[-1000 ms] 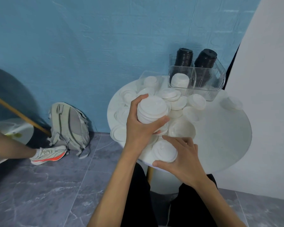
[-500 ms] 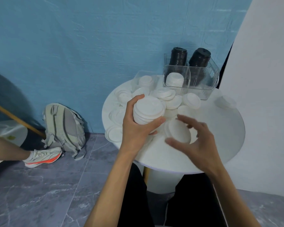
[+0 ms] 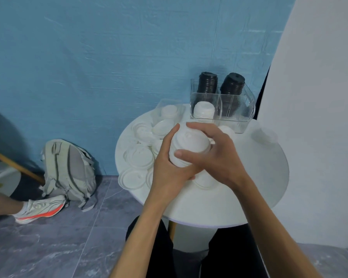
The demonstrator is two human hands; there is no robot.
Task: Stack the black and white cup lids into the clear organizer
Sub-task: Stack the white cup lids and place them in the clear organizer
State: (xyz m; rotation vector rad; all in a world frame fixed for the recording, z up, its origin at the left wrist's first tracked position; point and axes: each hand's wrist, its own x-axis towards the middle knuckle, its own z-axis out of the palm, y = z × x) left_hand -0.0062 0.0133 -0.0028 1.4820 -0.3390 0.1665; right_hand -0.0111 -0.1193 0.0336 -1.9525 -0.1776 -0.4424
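Above the round white table (image 3: 259, 187), both hands clasp one stack of white lids (image 3: 189, 145). My left hand (image 3: 169, 167) grips it from the left and below; my right hand (image 3: 215, 153) wraps over its top and right side. Loose white lids (image 3: 138, 157) lie scattered on the table's left half. At the back stands the clear organizer (image 3: 239, 117). It holds two tall stacks of black lids (image 3: 207, 83) in the rear compartments and a short stack of white lids (image 3: 204, 111) in the front left one.
A second low clear tray (image 3: 169, 109) with white lids sits left of the organizer. A lone lid (image 3: 265, 135) lies at the table's right. On the floor to the left are a grey backpack (image 3: 68, 169) and another person's leg and shoe (image 3: 40, 209). A white wall stands right.
My right hand, which let go of a lid near the table's front, has come up and closed over the stack that my left hand holds.
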